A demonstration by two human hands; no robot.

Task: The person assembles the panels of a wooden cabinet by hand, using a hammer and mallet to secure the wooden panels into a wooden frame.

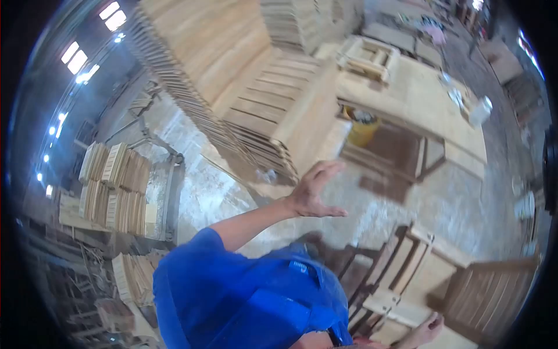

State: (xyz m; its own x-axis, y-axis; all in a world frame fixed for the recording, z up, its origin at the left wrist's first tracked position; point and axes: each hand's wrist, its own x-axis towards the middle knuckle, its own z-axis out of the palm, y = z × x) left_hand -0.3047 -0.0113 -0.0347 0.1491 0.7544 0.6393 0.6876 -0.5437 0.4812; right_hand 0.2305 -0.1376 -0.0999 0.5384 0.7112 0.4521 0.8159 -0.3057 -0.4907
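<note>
My left hand (317, 192) is raised over the floor at the middle of the view, with thumb and fingers spread and nothing in it. Just beyond it stands a large stack of slatted wooden panels (273, 96). My right hand (427, 330) is low at the right, partly blurred, its fingers loosely bent and apart with no object visible in them. It is beside a wooden frame assembly (386, 299) with dark slots; contact cannot be made out. A brown slatted wooden piece (494, 294) lies to the right of that hand.
A wooden workbench (415, 93) at the upper right bears a small wooden frame (369, 58) and a white container (480, 110). Beneath it is a yellow bucket (361, 129). Stacked wooden pieces (119, 180) stand at the left near a metal stand (172, 198).
</note>
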